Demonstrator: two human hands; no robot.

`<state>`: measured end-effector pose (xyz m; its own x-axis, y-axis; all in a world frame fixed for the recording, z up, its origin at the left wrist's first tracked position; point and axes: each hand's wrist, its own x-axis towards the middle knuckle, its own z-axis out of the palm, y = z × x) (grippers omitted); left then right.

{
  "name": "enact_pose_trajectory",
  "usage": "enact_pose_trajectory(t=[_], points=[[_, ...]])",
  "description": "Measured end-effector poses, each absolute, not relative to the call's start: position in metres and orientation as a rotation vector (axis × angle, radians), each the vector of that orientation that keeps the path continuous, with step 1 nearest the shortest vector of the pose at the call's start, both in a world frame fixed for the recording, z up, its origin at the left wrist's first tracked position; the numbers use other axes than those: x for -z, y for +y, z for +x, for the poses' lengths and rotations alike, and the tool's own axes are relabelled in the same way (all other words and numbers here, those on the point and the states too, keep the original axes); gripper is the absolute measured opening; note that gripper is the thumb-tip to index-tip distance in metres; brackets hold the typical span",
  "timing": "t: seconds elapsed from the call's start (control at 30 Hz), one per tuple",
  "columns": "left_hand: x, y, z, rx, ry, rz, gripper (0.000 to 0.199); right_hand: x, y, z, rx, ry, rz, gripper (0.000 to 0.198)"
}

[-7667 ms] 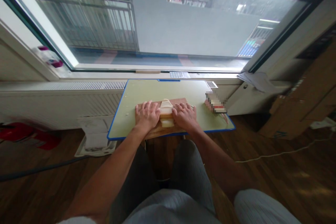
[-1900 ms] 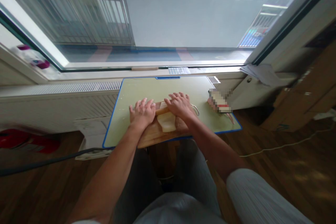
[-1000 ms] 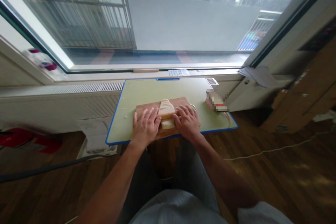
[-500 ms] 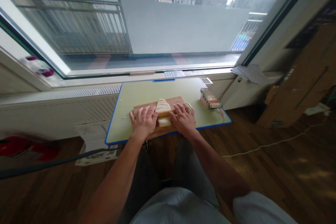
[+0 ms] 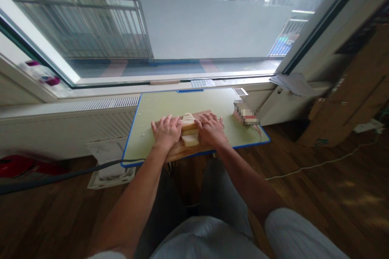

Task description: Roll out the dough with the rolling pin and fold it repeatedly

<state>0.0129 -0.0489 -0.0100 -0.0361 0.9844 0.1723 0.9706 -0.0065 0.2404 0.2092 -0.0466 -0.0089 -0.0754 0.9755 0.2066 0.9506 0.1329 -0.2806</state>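
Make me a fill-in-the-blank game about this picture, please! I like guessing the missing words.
1. The dough lies on a board made of ____.
2. The rolling pin lies across the dough, so dough shows on ____ sides of it, near and far.
3. The green table has an edge coloured ____.
4. The big cardboard box stands over on the ____ side of the picture.

Missing words: wood; both; blue; right.
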Motion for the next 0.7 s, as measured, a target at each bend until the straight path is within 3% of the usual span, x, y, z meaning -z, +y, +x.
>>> enact_pose_trajectory(t=[0.37,0.7], points=[[0.007,-0.005,0.009,-0.325,2.197,2.040,0.056,0.010,0.008,0.200,0.042,-2.190,-1.881,0.050],[0.005,0.028,-0.001,-0.279,2.144,1.983,0.056,0.011,0.057,0.192,-0.079,-2.166,-1.949,0.045]])
